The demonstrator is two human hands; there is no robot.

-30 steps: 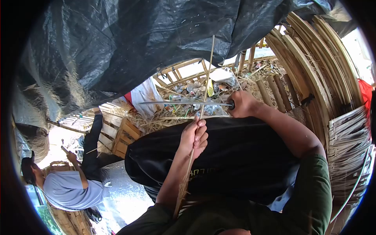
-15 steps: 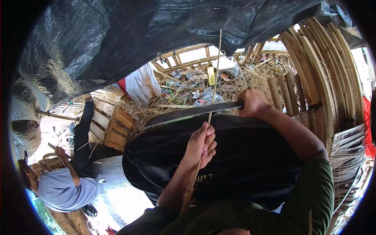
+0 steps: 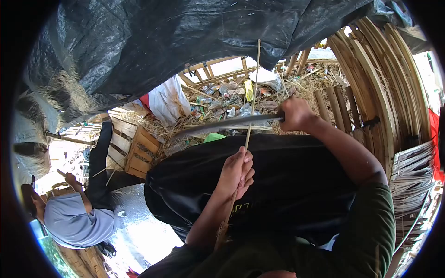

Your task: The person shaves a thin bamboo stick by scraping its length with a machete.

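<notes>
My left hand [image 3: 235,175] is closed around a long thin stick [image 3: 255,88], which stands nearly upright and tilts slightly to the right at its top. Frayed fibres [image 3: 222,230] show at its lower end, by my forearm. My right hand [image 3: 296,114] grips the dark handle of a machete [image 3: 218,124]. The blade points left and crosses the stick a short way above my left hand; it is a little blurred. Whether its edge touches the stick, I cannot tell. Under both hands, black cloth [image 3: 296,180] covers my lap.
Dark tarpaulin [image 3: 194,32] hangs overhead. Litter and straw [image 3: 232,99] cover the ground ahead. A wooden crate [image 3: 143,152] lies to the left, near a seated person in a grey shirt [image 3: 79,220]. Split bamboo strips [image 3: 375,83] and a bundle of thin strips [image 3: 410,178] are at the right.
The machete has moved up along the stick, away from my left hand, and its blade has turned slightly. My right hand has risen a little. The left hand has barely moved.
</notes>
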